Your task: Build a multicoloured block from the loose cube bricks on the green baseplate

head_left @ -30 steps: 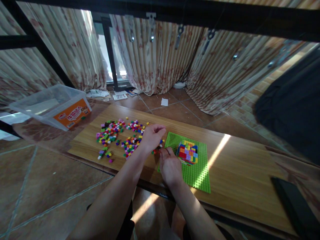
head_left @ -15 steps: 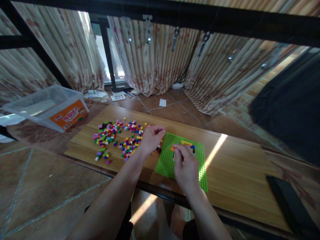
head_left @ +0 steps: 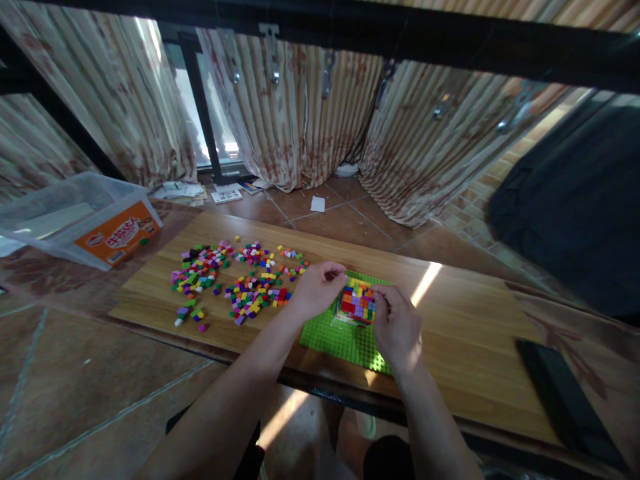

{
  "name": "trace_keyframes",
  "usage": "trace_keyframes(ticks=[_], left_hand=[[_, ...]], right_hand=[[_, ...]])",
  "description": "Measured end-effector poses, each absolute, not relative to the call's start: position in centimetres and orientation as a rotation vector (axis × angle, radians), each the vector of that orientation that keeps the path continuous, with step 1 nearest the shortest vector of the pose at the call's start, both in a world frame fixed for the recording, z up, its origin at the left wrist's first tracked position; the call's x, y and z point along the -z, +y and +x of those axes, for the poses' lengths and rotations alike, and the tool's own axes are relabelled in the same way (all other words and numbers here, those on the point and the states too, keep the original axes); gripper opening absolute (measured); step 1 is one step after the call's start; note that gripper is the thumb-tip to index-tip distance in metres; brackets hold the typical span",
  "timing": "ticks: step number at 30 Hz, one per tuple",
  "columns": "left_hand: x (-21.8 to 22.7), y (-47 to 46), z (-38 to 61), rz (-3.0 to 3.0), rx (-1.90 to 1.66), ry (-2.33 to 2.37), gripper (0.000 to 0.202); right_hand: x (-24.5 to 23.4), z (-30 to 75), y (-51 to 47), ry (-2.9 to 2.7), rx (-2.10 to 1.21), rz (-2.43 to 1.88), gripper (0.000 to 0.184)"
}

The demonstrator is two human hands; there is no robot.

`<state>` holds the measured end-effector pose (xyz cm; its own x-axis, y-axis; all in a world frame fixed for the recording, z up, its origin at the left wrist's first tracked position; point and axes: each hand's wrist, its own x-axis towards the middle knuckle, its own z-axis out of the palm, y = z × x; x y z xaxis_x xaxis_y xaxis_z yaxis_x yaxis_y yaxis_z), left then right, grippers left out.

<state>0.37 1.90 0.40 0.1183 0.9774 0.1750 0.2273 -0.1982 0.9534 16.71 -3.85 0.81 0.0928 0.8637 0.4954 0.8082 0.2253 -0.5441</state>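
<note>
Two hands around a block of small bricks on a green plate.

The left hand [head_left: 320, 290] and right hand [head_left: 397, 323] close their fingers on the sides of the brick block [head_left: 357, 301], steadying it on the green plate [head_left: 335, 333]; loose bricks [head_left: 235, 280] lie left of the plate, within reach.

Striped curtains [head_left: 300, 120], terracotta tile floor [head_left: 65, 373], sunlit window [head_left: 220, 113]

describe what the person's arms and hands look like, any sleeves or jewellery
Both forearms are bare up to the frame's lower edge; no sleeves show. The left hand and right hand have no gloves, and no rings, watch or bracelet are visible. Fingernails look short and unpainted, though small in view.
</note>
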Motion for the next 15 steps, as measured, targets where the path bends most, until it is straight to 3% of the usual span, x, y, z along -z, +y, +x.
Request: trace_keyframes(ticks=[15], left_hand=[[-0.23, 1.69, 1.44, 1.581, -1.055, 1.190, 0.019]], right_hand=[[-0.54, 16.64, -3.76, -1.754, -0.131, -1.533, 0.024]])
